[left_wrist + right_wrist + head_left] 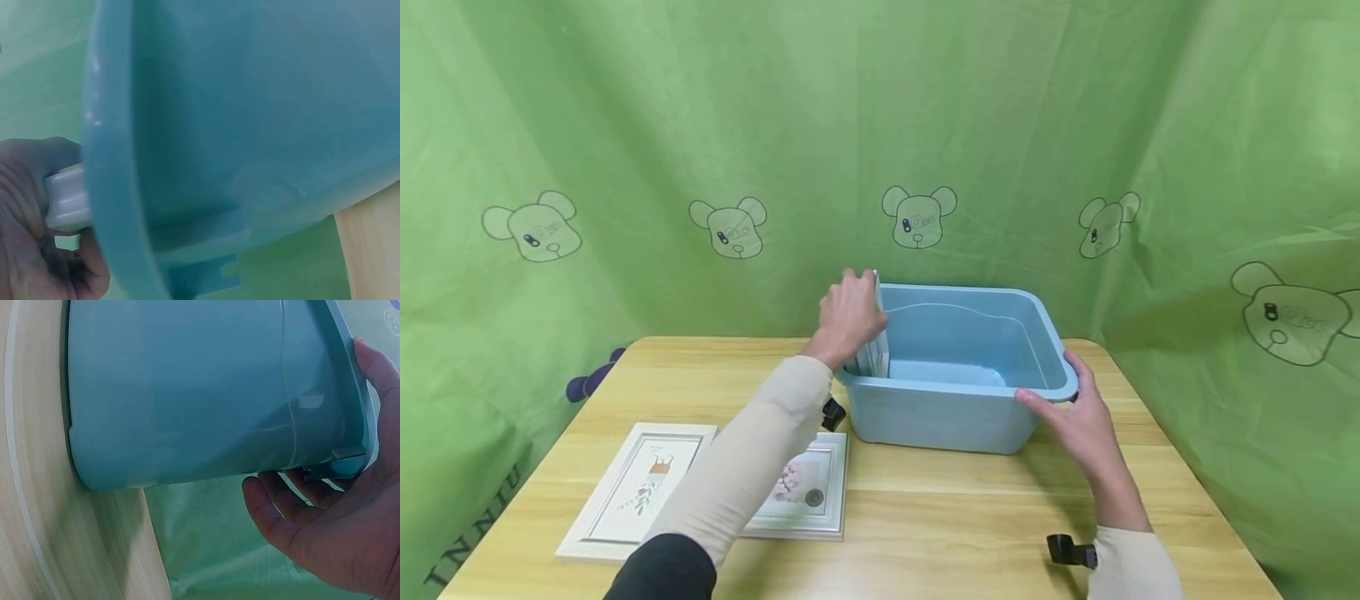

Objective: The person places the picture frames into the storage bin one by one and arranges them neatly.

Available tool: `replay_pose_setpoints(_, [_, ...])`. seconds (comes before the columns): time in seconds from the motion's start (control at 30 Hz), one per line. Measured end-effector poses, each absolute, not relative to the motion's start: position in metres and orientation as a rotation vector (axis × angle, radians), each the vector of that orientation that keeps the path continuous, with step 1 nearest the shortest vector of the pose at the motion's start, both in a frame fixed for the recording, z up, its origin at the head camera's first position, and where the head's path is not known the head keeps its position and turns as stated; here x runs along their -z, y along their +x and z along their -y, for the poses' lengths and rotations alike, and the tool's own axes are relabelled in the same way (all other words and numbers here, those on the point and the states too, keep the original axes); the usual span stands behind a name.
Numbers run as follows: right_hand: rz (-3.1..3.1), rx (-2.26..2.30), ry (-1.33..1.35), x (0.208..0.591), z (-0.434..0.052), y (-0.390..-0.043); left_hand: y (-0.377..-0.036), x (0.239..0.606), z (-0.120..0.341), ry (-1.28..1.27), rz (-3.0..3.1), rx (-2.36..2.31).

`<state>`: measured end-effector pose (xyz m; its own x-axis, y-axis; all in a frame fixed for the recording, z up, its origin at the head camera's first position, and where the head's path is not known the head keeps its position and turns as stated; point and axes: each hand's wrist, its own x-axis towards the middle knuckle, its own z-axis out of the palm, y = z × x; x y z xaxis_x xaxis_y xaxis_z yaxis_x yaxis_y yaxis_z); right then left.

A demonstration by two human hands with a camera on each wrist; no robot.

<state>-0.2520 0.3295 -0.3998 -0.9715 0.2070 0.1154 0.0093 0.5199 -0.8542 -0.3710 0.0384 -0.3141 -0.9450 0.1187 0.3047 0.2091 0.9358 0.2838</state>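
Observation:
My left hand (850, 312) grips the upper edge of a white picture frame (882, 360) standing on edge inside the left end of a light blue plastic basin (936, 417). In the left wrist view the thumb and fingers pinch the frame's moulded white edge (67, 199) just beyond the basin's rim; the lower part is hidden behind the basin wall. At the basin's front right corner, my right hand (1078, 417) holds the rim. The right wrist view shows that thumb against the rim's top and the fingers (269, 512) curled beneath it.
Two framed pictures lie face up on the wooden table (940, 517) at the front left: one with an animal and leaves (643, 483), one with pink flowers (805, 487), partly covered by my left forearm. A green curtain (820, 125) hangs behind the table.

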Motion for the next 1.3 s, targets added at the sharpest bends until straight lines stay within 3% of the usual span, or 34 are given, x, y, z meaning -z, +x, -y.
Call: replay_pose_setpoints(1.3, [2.542,-1.486,-0.165,0.3989,-0.3302,-0.2526,-0.3662,0.325,-0.0454,-0.26,2.82,0.153])
